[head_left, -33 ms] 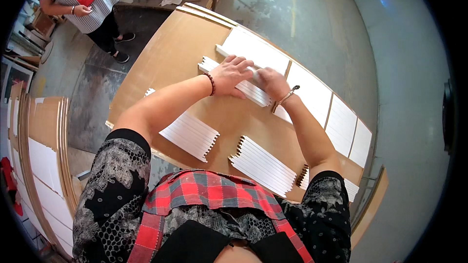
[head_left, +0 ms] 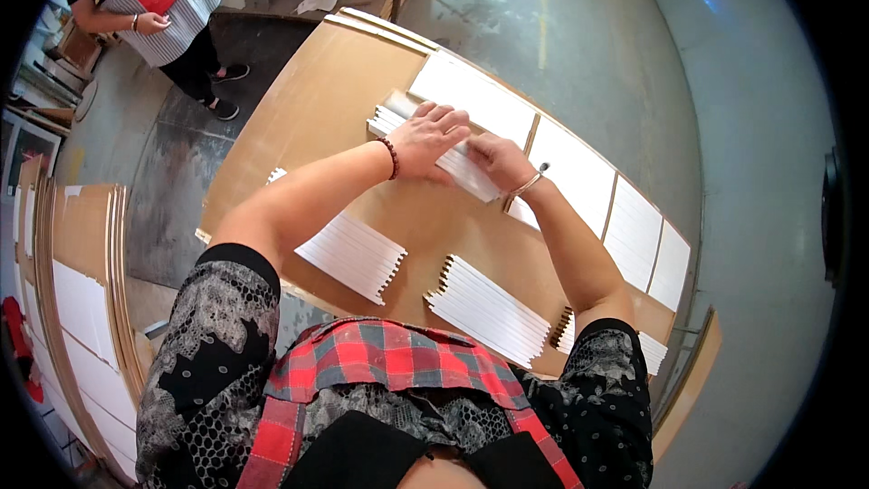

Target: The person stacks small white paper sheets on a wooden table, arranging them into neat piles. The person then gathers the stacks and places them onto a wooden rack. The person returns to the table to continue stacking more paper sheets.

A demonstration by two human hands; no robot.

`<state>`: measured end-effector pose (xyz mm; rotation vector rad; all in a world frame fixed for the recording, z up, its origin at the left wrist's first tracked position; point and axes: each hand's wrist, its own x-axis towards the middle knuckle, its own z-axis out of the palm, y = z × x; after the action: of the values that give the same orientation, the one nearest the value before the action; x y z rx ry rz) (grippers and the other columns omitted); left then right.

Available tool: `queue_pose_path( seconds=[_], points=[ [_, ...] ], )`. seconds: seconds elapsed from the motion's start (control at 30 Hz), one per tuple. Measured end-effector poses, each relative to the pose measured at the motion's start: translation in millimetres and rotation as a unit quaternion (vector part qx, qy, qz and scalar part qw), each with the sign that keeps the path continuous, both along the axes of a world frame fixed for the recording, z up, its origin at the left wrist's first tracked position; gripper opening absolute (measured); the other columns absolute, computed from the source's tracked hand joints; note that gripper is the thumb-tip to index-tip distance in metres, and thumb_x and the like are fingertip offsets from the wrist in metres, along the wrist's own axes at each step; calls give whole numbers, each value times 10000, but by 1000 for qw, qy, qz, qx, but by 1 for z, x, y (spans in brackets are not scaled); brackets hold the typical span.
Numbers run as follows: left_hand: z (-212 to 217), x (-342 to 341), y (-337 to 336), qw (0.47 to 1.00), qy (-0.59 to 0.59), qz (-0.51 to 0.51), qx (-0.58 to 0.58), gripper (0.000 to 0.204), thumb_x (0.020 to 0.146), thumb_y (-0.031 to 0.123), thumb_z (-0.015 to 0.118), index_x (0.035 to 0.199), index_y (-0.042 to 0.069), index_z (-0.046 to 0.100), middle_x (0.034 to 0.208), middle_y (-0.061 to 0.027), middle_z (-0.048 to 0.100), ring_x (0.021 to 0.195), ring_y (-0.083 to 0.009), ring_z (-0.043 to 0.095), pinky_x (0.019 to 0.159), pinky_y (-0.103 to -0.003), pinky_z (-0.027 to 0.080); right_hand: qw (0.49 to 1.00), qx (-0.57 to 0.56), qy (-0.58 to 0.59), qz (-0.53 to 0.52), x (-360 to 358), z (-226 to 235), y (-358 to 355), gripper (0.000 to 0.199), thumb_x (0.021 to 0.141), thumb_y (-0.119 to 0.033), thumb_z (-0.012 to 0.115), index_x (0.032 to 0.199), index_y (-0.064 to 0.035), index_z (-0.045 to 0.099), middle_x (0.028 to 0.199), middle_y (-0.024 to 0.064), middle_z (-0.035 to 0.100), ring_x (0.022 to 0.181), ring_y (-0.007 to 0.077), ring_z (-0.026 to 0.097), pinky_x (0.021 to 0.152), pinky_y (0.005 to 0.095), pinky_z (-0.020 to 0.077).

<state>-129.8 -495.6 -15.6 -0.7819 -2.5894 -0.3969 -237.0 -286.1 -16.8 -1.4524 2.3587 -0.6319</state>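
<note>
A bundle of long white slats (head_left: 387,120) lies slantwise on the brown work board (head_left: 308,100). My left hand (head_left: 425,139), with a dark bead bracelet at the wrist, lies over the top of the bundle with its fingers curled over the far edge. My right hand (head_left: 496,163), with a thin bangle, grips the bundle's right part next to the left hand. Both arms reach forward from the lower edge. The middle of the bundle is hidden under my hands.
Closer to me lie two flat stacks of white slats with notched ends (head_left: 356,255) (head_left: 489,308), and a third (head_left: 648,350) at the right. White panels (head_left: 579,172) line the board's far edge. Another person (head_left: 149,0) stands at top left. Boards (head_left: 81,290) lean at the left.
</note>
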Motion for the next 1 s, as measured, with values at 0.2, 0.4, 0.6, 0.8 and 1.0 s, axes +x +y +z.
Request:
queue_pose_path(
  seconds=[0.2,0.4,0.6,0.8,1.0],
  points=[
    [5,-13,1,997,-74,-17,-27,647,726,485,777,1152,53,554,1268,-129,515,1218,-348,462,1069,-438,341,969,-30,238,-51,-38,6,12,234,837,-179,660,1012,-28,631,993,166,633,1017,371,581,861,415,500],
    [2,-18,0,978,-209,13,-3,763,699,528,793,1195,8,537,1296,-167,498,1242,-350,454,1086,-427,342,982,-122,142,-17,-35,11,-2,211,818,-179,692,937,-12,645,1006,164,641,978,366,594,876,420,496],
    [-6,-15,0,999,-8,39,-14,817,689,559,784,1235,7,529,1269,-170,507,1234,-339,454,1091,-427,325,995,-45,81,-47,-40,-11,1,180,838,-189,671,967,-64,665,1044,133,649,1007,351,602,850,417,507],
    [13,-25,7,966,-255,38,-24,881,666,560,792,1286,4,504,1394,-162,419,1309,-348,387,1134,-472,256,947,-77,295,-105,-70,3,3,215,871,-221,635,1004,-52,643,1060,147,641,1059,347,589,877,414,502],
    [-8,-13,-2,997,-6,78,5,881,659,547,799,1284,1,500,1382,-167,429,1323,-345,373,1154,-471,238,997,-59,-37,29,-39,9,-26,207,933,-264,596,1003,-81,662,955,195,643,891,353,636,845,418,499]
  ],
)
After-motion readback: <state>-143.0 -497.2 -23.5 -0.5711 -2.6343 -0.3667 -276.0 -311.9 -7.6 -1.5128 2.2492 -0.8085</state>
